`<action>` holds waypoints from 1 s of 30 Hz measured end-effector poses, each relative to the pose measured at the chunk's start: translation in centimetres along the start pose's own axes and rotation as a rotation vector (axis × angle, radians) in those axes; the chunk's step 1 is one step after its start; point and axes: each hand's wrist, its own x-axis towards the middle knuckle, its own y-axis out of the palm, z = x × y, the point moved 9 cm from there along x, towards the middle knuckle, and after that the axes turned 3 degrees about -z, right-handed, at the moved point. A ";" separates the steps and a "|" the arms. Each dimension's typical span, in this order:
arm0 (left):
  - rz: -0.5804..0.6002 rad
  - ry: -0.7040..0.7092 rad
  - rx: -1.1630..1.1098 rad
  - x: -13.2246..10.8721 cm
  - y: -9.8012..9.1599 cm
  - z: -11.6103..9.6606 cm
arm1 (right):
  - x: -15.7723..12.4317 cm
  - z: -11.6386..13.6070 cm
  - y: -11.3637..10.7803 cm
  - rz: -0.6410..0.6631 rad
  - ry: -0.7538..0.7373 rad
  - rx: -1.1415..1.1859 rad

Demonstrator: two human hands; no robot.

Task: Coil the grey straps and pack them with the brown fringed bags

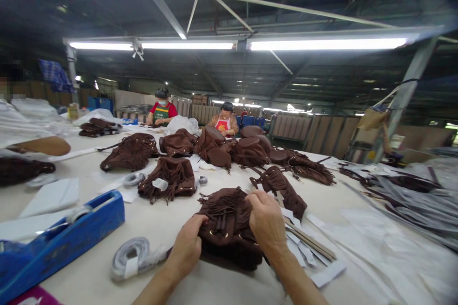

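White counter (143, 221), six o'clock: left hand (189, 244) and right hand (267, 219) grip opposite sides of a fringed brown bag (229, 226). Fringe (229, 201) and eyelets (225, 235) appear done; what remains cannot be determined. More bags (249, 152) lie towards twelve o'clock.

Right hand (266, 221) kinda blocks part of the brown bag (227, 221), 2 forearms (159, 283) run off the bottom, and the green apron (161, 113) print's too tiny.

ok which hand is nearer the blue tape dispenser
Left: the left hand is right of the blue tape dispenser, holding a fringed brown bag; the right hand is farther right, at the bag's right side.
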 end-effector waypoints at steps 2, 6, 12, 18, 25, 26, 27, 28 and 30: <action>-0.021 0.009 0.008 -0.1 -0.3 -0.3 | -0.7 2.8 1.6 0.250 -0.049 0.198; -0.036 0.102 0.040 -0.4 -0.5 -2.0 | -2.9 4.0 5.9 0.553 0.172 0.262; 0.102 0.131 0.147 -0.4 0.8 -2.8 | -3.4 1.6 10.8 0.518 0.406 0.277; 0.103 -0.018 0.133 0.1 0.2 -1.4 | -4.1 2.6 9.7 0.565 0.243 0.571; -0.100 -0.143 -0.030 -1.3 -3.9 -2.9 | -8.2 5.7 3.8 0.310 -0.435 0.387; -0.012 -0.287 -0.097 -2.2 -3.0 -2.1 | -8.9 6.2 3.4 0.272 -0.512 0.347; 0.113 -0.431 -0.178 -3.5 -1.6 -1.4 | -9.5 6.6 3.1 0.234 -0.569 0.313; 0.237 -0.566 -0.276 -4.9 0.0 -0.8 | -10.0 6.9 2.9 0.197 -0.605 0.289; 0.372 -0.764 -0.462 -7.4 2.4 -0.2 | -10.8 7.4 2.6 0.135 -0.638 0.273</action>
